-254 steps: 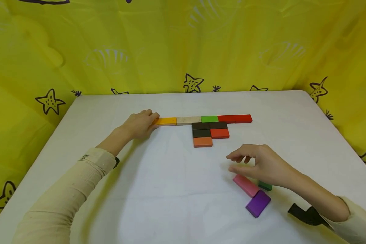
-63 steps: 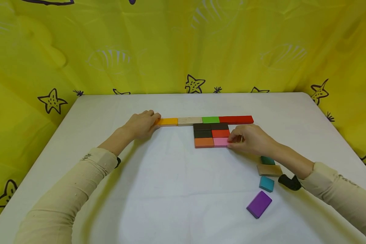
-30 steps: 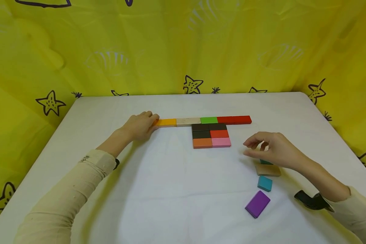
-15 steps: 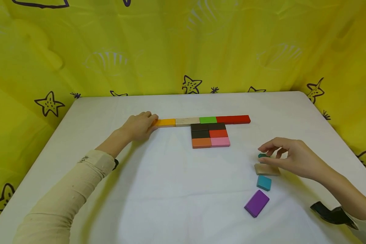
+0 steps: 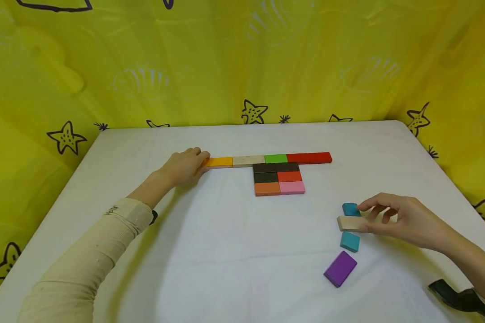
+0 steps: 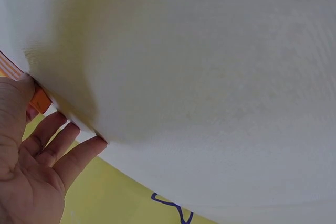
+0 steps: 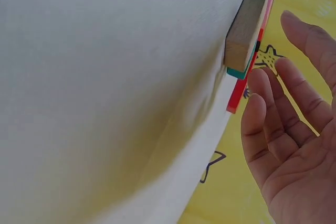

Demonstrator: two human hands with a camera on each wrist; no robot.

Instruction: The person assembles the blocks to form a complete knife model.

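Observation:
At the left end of a row of flat blocks, my left hand (image 5: 186, 167) pinches a yellow-orange block (image 5: 221, 162); the left wrist view shows thumb and forefinger on the block (image 6: 41, 100). My right hand (image 5: 408, 220) hovers around the right end of a plain wooden block (image 5: 348, 223), thumb and fingers apart. In the right wrist view a gap shows between the fingers and this wooden block (image 7: 245, 27). One teal block (image 5: 350, 209) lies just behind it, another teal block (image 5: 350, 242) in front, and a purple block (image 5: 341, 269) nearer me.
The row continues with a pale wooden block (image 5: 248, 161), a green block (image 5: 275, 159) and red blocks (image 5: 309, 158). Below them sit dark brown blocks (image 5: 265, 168), a red block (image 5: 289, 176), an orange block (image 5: 267, 189) and a pink block (image 5: 292, 188). A yellow curtain (image 5: 210, 63) hangs behind the table.
The pink block has gone from the right side into the arrangement, where my right hand released it. That hand has since moved right and nearer, to the wooden block. My left hand stays put.

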